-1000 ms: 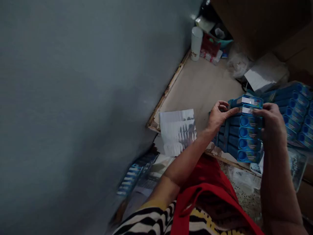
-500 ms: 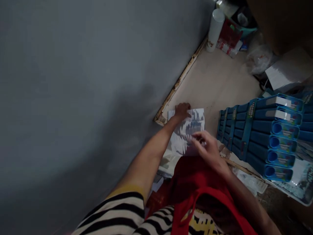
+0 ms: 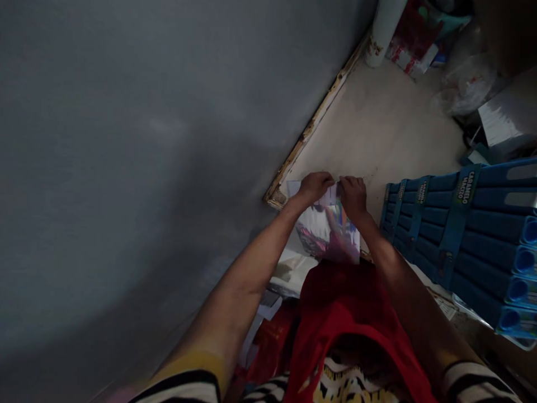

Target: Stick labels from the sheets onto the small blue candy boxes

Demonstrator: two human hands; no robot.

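Note:
A shiny, plastic-looking sheet point(image 3: 325, 224) with glare and some pink and blue colouring lies near the corner of the pale tabletop, against the red apron point(image 3: 335, 291). My left hand point(image 3: 314, 187) pinches its far edge with fingers pressed together. Close beside it, my right hand point(image 3: 353, 196) is also closed at that far edge, thumb and fingertips together. The fingertips of both hands nearly meet. What lies under the glossy surface cannot be made out through the reflections.
Stacked blue boxes point(image 3: 453, 224) lettered "CARAMELO MACIZO" stand on the right. A grey wall point(image 3: 126, 168) rises on the left, bordered by a chipped wooden edge point(image 3: 310, 126). At the back are a white cylinder point(image 3: 384, 33), a clear plastic bag point(image 3: 470, 84) and red-and-white packets point(image 3: 413, 59).
My right hand has moved forward from the sheet's near part to its far edge, beside my left hand, and closed there. The view has shifted, bringing the blue boxes nearer.

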